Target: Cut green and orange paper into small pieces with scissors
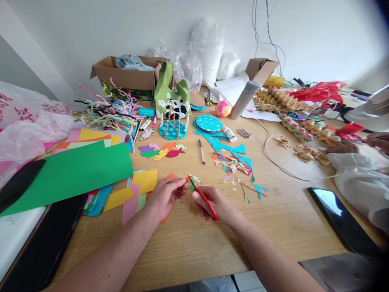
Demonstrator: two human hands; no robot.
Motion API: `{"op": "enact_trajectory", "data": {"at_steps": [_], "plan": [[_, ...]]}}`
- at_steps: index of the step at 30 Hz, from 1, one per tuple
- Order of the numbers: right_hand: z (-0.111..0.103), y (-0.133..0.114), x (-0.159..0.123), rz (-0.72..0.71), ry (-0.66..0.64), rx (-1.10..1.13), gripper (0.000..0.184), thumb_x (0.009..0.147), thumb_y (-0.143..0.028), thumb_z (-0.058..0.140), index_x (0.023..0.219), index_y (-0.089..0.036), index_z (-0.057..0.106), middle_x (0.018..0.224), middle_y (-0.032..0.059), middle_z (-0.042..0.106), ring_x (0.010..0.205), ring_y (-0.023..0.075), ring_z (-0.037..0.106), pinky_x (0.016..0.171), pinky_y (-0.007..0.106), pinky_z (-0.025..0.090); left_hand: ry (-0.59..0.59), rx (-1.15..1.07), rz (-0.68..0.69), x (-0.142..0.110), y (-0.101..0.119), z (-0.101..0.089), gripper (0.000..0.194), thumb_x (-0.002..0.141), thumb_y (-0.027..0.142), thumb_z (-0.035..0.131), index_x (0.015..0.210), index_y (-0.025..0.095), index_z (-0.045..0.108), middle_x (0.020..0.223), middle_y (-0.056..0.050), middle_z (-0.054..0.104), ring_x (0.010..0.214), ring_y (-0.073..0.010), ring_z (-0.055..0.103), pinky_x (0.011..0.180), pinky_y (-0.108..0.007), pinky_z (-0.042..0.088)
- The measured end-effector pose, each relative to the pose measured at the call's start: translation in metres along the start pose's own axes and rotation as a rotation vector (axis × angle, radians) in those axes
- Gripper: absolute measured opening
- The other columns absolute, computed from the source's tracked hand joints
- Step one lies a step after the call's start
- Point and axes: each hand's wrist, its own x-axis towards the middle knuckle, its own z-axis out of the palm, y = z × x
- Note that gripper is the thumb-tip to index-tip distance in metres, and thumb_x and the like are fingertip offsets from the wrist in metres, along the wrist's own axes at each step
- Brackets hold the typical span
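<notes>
My right hand (pixel 209 202) is wrapped round the red handles of a pair of scissors (pixel 208 200), their blades pointing up and to the left. Between the thumb and fingers of my left hand (pixel 168 194) is a small piece of orange paper (pixel 187 179), right at the blades. A little heap of tiny green and pale paper clippings (pixel 194 182) lies on the table just behind the blades. Under and beside my left hand are orange paper and a yellow sheet (pixel 146 181). Colourful paper fish (pixel 162 152) lie beyond, with a pen (pixel 201 152) to their right.
Stacked coloured paper, topped by a green sheet (pixel 85 172), covers the left side. Paper scraps (pixel 234 164) and a blue disc (pixel 208 123) lie ahead, near a grey flask (pixel 245 99). A phone (pixel 340 219) rests at right, where another person's hand (pixel 343 147) shows beyond a white cable (pixel 273 160).
</notes>
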Motion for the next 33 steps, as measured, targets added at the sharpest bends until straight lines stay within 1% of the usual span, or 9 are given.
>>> {"op": "enact_trajectory", "data": {"at_steps": [4, 7, 10, 12, 17, 23, 33], "plan": [[-0.0004, 0.0009, 0.0001, -0.017, -0.006, 0.013, 0.049, 0.079, -0.066, 0.055, 0.070, -0.017, 0.048, 0.048, -0.0042, 0.051, 0.035, 0.0072, 0.046, 0.033, 0.016, 0.031, -0.064, 0.073, -0.011, -0.0015, 0.0003, 0.0008, 0.022, 0.062, 0.026, 0.079, 0.077, 0.011, 0.072, 0.065, -0.005, 0.068, 0.055, -0.0091, 0.057, 0.053, -0.020, 0.041], [-0.0009, 0.0004, 0.0001, -0.015, -0.021, 0.006, 0.053, 0.079, -0.069, 0.052, 0.076, -0.016, 0.052, 0.048, -0.0042, 0.051, 0.035, 0.0074, 0.045, 0.033, 0.017, 0.033, -0.069, 0.133, -0.013, -0.0039, 0.0015, 0.0032, 0.026, 0.061, 0.028, 0.080, 0.080, 0.013, 0.070, 0.063, -0.004, 0.068, 0.052, -0.0103, 0.058, 0.052, -0.022, 0.044], [-0.0013, -0.0004, 0.0002, -0.002, -0.029, -0.006, 0.057, 0.077, -0.073, 0.048, 0.075, -0.016, 0.051, 0.048, -0.0036, 0.052, 0.035, 0.0071, 0.044, 0.033, 0.017, 0.033, -0.050, 0.181, 0.017, -0.0062, 0.0024, 0.0057, 0.027, 0.062, 0.034, 0.079, 0.077, 0.014, 0.066, 0.060, -0.002, 0.067, 0.048, -0.0111, 0.058, 0.048, -0.023, 0.045], [-0.0015, -0.0006, 0.0000, -0.003, -0.032, -0.010, 0.058, 0.077, -0.074, 0.047, 0.075, -0.016, 0.050, 0.048, -0.0036, 0.051, 0.035, 0.0068, 0.044, 0.033, 0.017, 0.032, -0.047, 0.210, 0.051, -0.0069, 0.0025, 0.0065, 0.026, 0.064, 0.036, 0.077, 0.074, 0.014, 0.066, 0.060, -0.002, 0.066, 0.049, -0.0117, 0.058, 0.047, -0.023, 0.046], [-0.0010, -0.0009, -0.0004, -0.004, -0.038, -0.027, 0.060, 0.076, -0.076, 0.047, 0.074, -0.016, 0.049, 0.050, -0.0032, 0.052, 0.037, 0.0075, 0.046, 0.034, 0.017, 0.032, -0.044, 0.266, 0.124, -0.0069, 0.0009, 0.0060, 0.021, 0.068, 0.033, 0.073, 0.072, 0.014, 0.067, 0.063, -0.003, 0.067, 0.054, -0.0124, 0.060, 0.051, -0.023, 0.047], [0.0003, -0.0018, -0.0001, -0.012, -0.043, -0.027, 0.060, 0.076, -0.077, 0.045, 0.072, -0.017, 0.048, 0.050, -0.0028, 0.052, 0.037, 0.0077, 0.046, 0.033, 0.018, 0.031, -0.052, 0.296, 0.137, -0.0062, -0.0002, 0.0056, 0.017, 0.070, 0.031, 0.070, 0.070, 0.014, 0.069, 0.064, -0.004, 0.066, 0.056, -0.0119, 0.058, 0.052, -0.023, 0.046], [0.0015, -0.0015, 0.0002, -0.001, -0.051, -0.018, 0.062, 0.075, -0.077, 0.045, 0.075, -0.016, 0.051, 0.050, -0.0038, 0.051, 0.036, 0.0073, 0.045, 0.033, 0.018, 0.032, -0.027, 0.291, 0.163, -0.0058, 0.0018, 0.0080, 0.016, 0.066, 0.030, 0.071, 0.063, 0.015, 0.069, 0.060, -0.003, 0.063, 0.052, -0.0105, 0.051, 0.048, -0.023, 0.040]]}}
